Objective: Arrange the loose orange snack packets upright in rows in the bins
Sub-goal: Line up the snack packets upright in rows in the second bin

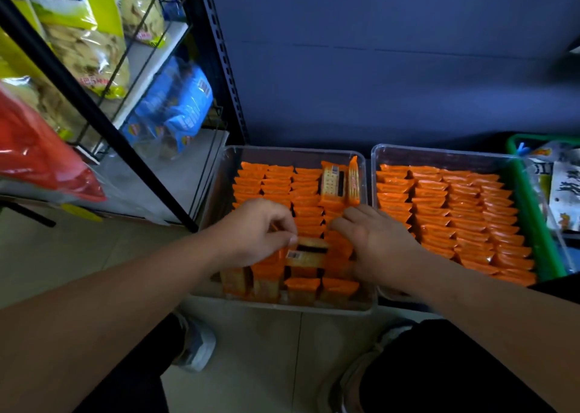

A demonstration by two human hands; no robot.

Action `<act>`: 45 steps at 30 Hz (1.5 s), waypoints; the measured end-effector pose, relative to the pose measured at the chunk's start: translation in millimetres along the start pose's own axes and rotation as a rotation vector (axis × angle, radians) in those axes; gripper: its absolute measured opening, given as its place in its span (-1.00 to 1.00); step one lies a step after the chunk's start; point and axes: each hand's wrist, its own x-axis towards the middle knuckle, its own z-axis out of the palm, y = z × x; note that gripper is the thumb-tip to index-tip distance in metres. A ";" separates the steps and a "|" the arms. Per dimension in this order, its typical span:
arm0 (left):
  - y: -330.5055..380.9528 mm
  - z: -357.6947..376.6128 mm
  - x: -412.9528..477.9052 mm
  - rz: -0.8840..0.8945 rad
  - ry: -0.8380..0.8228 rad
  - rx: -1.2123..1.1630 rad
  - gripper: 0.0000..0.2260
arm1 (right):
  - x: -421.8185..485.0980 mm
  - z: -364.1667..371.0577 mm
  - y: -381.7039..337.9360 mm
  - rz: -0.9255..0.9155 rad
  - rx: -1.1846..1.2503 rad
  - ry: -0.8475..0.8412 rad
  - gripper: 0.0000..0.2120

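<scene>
Two clear plastic bins stand on the floor. The left bin (219, 174) holds rows of upright orange snack packets (276, 183), and two loose packets (332, 181) lie flat at its back right. The right bin (376, 158) is packed with rows of orange packets (455, 205). My left hand (254, 230) pinches a packet (306, 251) lying flat on the rows near the bin's front. My right hand (373, 240) rests over the packets on the left bin's right side, fingers curled down among them; its grip is hidden.
A black metal shelf rack (125, 148) with yellow, blue and red snack bags stands at the left. A green basket (533, 211) with other packets sits at the far right. A dark blue wall is behind the bins. My shoes (197, 346) stand on the tiled floor.
</scene>
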 end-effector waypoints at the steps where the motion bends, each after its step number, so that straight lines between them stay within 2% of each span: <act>1: 0.5 -4.3 -1.3 -0.033 0.037 -0.073 -0.90 | 0.0 -5.4 1.6 0.036 0.131 0.007 -0.21; 5: 19.8 -17.5 2.8 -0.068 0.174 -0.336 -0.93 | -2.5 -33.2 10.6 0.170 0.823 0.029 -0.35; 8: 41.2 -22.2 13.4 -0.065 0.163 -0.450 -0.97 | -4.5 -42.2 22.8 0.263 1.069 0.136 -0.50; 11: 51.6 -17.8 32.5 -0.087 0.137 -0.459 -0.96 | -6.9 -48.4 33.9 0.406 1.265 0.185 -0.69; 13: 49.6 -8.7 55.0 -0.165 0.171 -0.447 -0.94 | -9.2 -49.4 42.3 0.482 1.257 0.259 -0.74; 17: 37.5 15.9 101.8 -0.307 0.265 -0.211 -0.85 | -13.3 -48.3 57.1 0.578 1.291 0.311 -0.72; 22: 35.0 44.1 140.2 -0.410 0.287 -0.323 -0.62 | -17.4 -46.6 69.8 0.603 1.283 0.319 -0.67; 27: 40.0 35.0 142.5 -0.440 0.278 -0.442 -0.78 | -16.5 -48.8 75.1 0.620 1.255 0.297 -0.80; 29: 43.1 22.5 130.9 -0.427 0.274 -0.417 -0.79 | -13.5 -55.4 70.9 0.590 1.219 0.260 -0.75; 33: 58.3 -5.5 86.2 -0.345 0.248 -0.497 -0.69 | -10.3 -70.9 46.2 0.465 1.203 0.217 -0.74; 39: 61.2 -56.6 0.3 -0.245 0.355 -0.424 -0.51 | 9.0 -86.7 5.8 0.472 1.474 0.141 -0.58; 40: 58.5 -62.7 -15.0 -0.223 0.375 -0.422 -0.52 | 11.4 -87.4 -2.8 0.427 1.523 0.137 -0.59; 43: 41.7 -71.7 -52.5 -0.195 0.407 -0.416 -0.59 | 16.4 -86.5 -29.9 0.296 1.674 0.129 -0.83; 45: 27.8 -73.0 -70.0 -0.214 0.422 -0.399 -0.60 | 20.9 -86.2 -49.3 0.266 1.701 0.112 -0.83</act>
